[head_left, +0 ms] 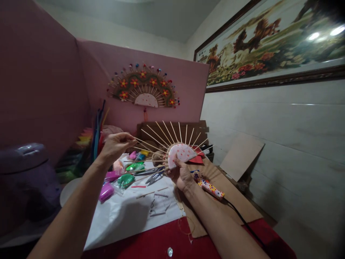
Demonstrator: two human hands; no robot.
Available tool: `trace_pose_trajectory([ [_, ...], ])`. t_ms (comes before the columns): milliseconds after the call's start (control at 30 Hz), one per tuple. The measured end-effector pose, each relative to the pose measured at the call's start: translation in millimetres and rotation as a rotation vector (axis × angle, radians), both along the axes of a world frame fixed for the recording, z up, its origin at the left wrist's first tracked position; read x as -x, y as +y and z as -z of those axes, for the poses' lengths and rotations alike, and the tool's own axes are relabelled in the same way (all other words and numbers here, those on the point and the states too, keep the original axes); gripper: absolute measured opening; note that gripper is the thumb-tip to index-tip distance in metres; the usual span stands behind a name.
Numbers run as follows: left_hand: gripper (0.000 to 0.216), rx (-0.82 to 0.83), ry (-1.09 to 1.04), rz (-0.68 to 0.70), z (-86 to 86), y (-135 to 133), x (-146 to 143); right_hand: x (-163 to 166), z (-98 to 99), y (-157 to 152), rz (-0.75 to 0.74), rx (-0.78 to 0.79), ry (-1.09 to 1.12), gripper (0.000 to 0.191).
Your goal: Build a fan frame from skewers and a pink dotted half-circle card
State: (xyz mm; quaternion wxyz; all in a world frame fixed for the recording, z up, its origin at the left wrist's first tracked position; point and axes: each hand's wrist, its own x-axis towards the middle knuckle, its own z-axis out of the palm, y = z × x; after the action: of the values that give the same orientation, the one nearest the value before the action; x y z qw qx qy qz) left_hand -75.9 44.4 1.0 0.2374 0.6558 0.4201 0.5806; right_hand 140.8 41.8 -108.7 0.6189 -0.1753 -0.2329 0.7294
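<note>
A fan-shaped frame (172, 148), of thin pale wooden sticks (180, 132) around a half-round white pad with pink spots (185, 153), is held above the red-covered table (145, 241), well in from its near edge; the right hand (184, 176) has its grip closed on the pad; the left hand (115, 145) pinches one stick's outer end; it looks light, the sticks stiff but breakable; the pad seems the surest hold.

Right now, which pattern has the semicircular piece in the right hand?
The semicircular piece is pale with scattered reddish spots; the head view shows it.
</note>
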Motion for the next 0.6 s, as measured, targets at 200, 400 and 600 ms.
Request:
trace_pose_trajectory([
  [200, 0.024, 0.111, -0.071, -0.044, 7.0, 10, 8, 0, 0.1, 0, -0.015, -0.011, -0.018, 0.017],
  [400, 0.03, 0.318, -0.191, 0.081, 18.2, 22, 17, 0, -2.7, -2, -0.047, -0.035, -0.027, 0.017],
  [600, 0.021, 0.302, -0.08, 0.041, 58.2, 46, -11, 1, -7.5, -12, -0.142, -0.057, 0.0, 0.021],
])
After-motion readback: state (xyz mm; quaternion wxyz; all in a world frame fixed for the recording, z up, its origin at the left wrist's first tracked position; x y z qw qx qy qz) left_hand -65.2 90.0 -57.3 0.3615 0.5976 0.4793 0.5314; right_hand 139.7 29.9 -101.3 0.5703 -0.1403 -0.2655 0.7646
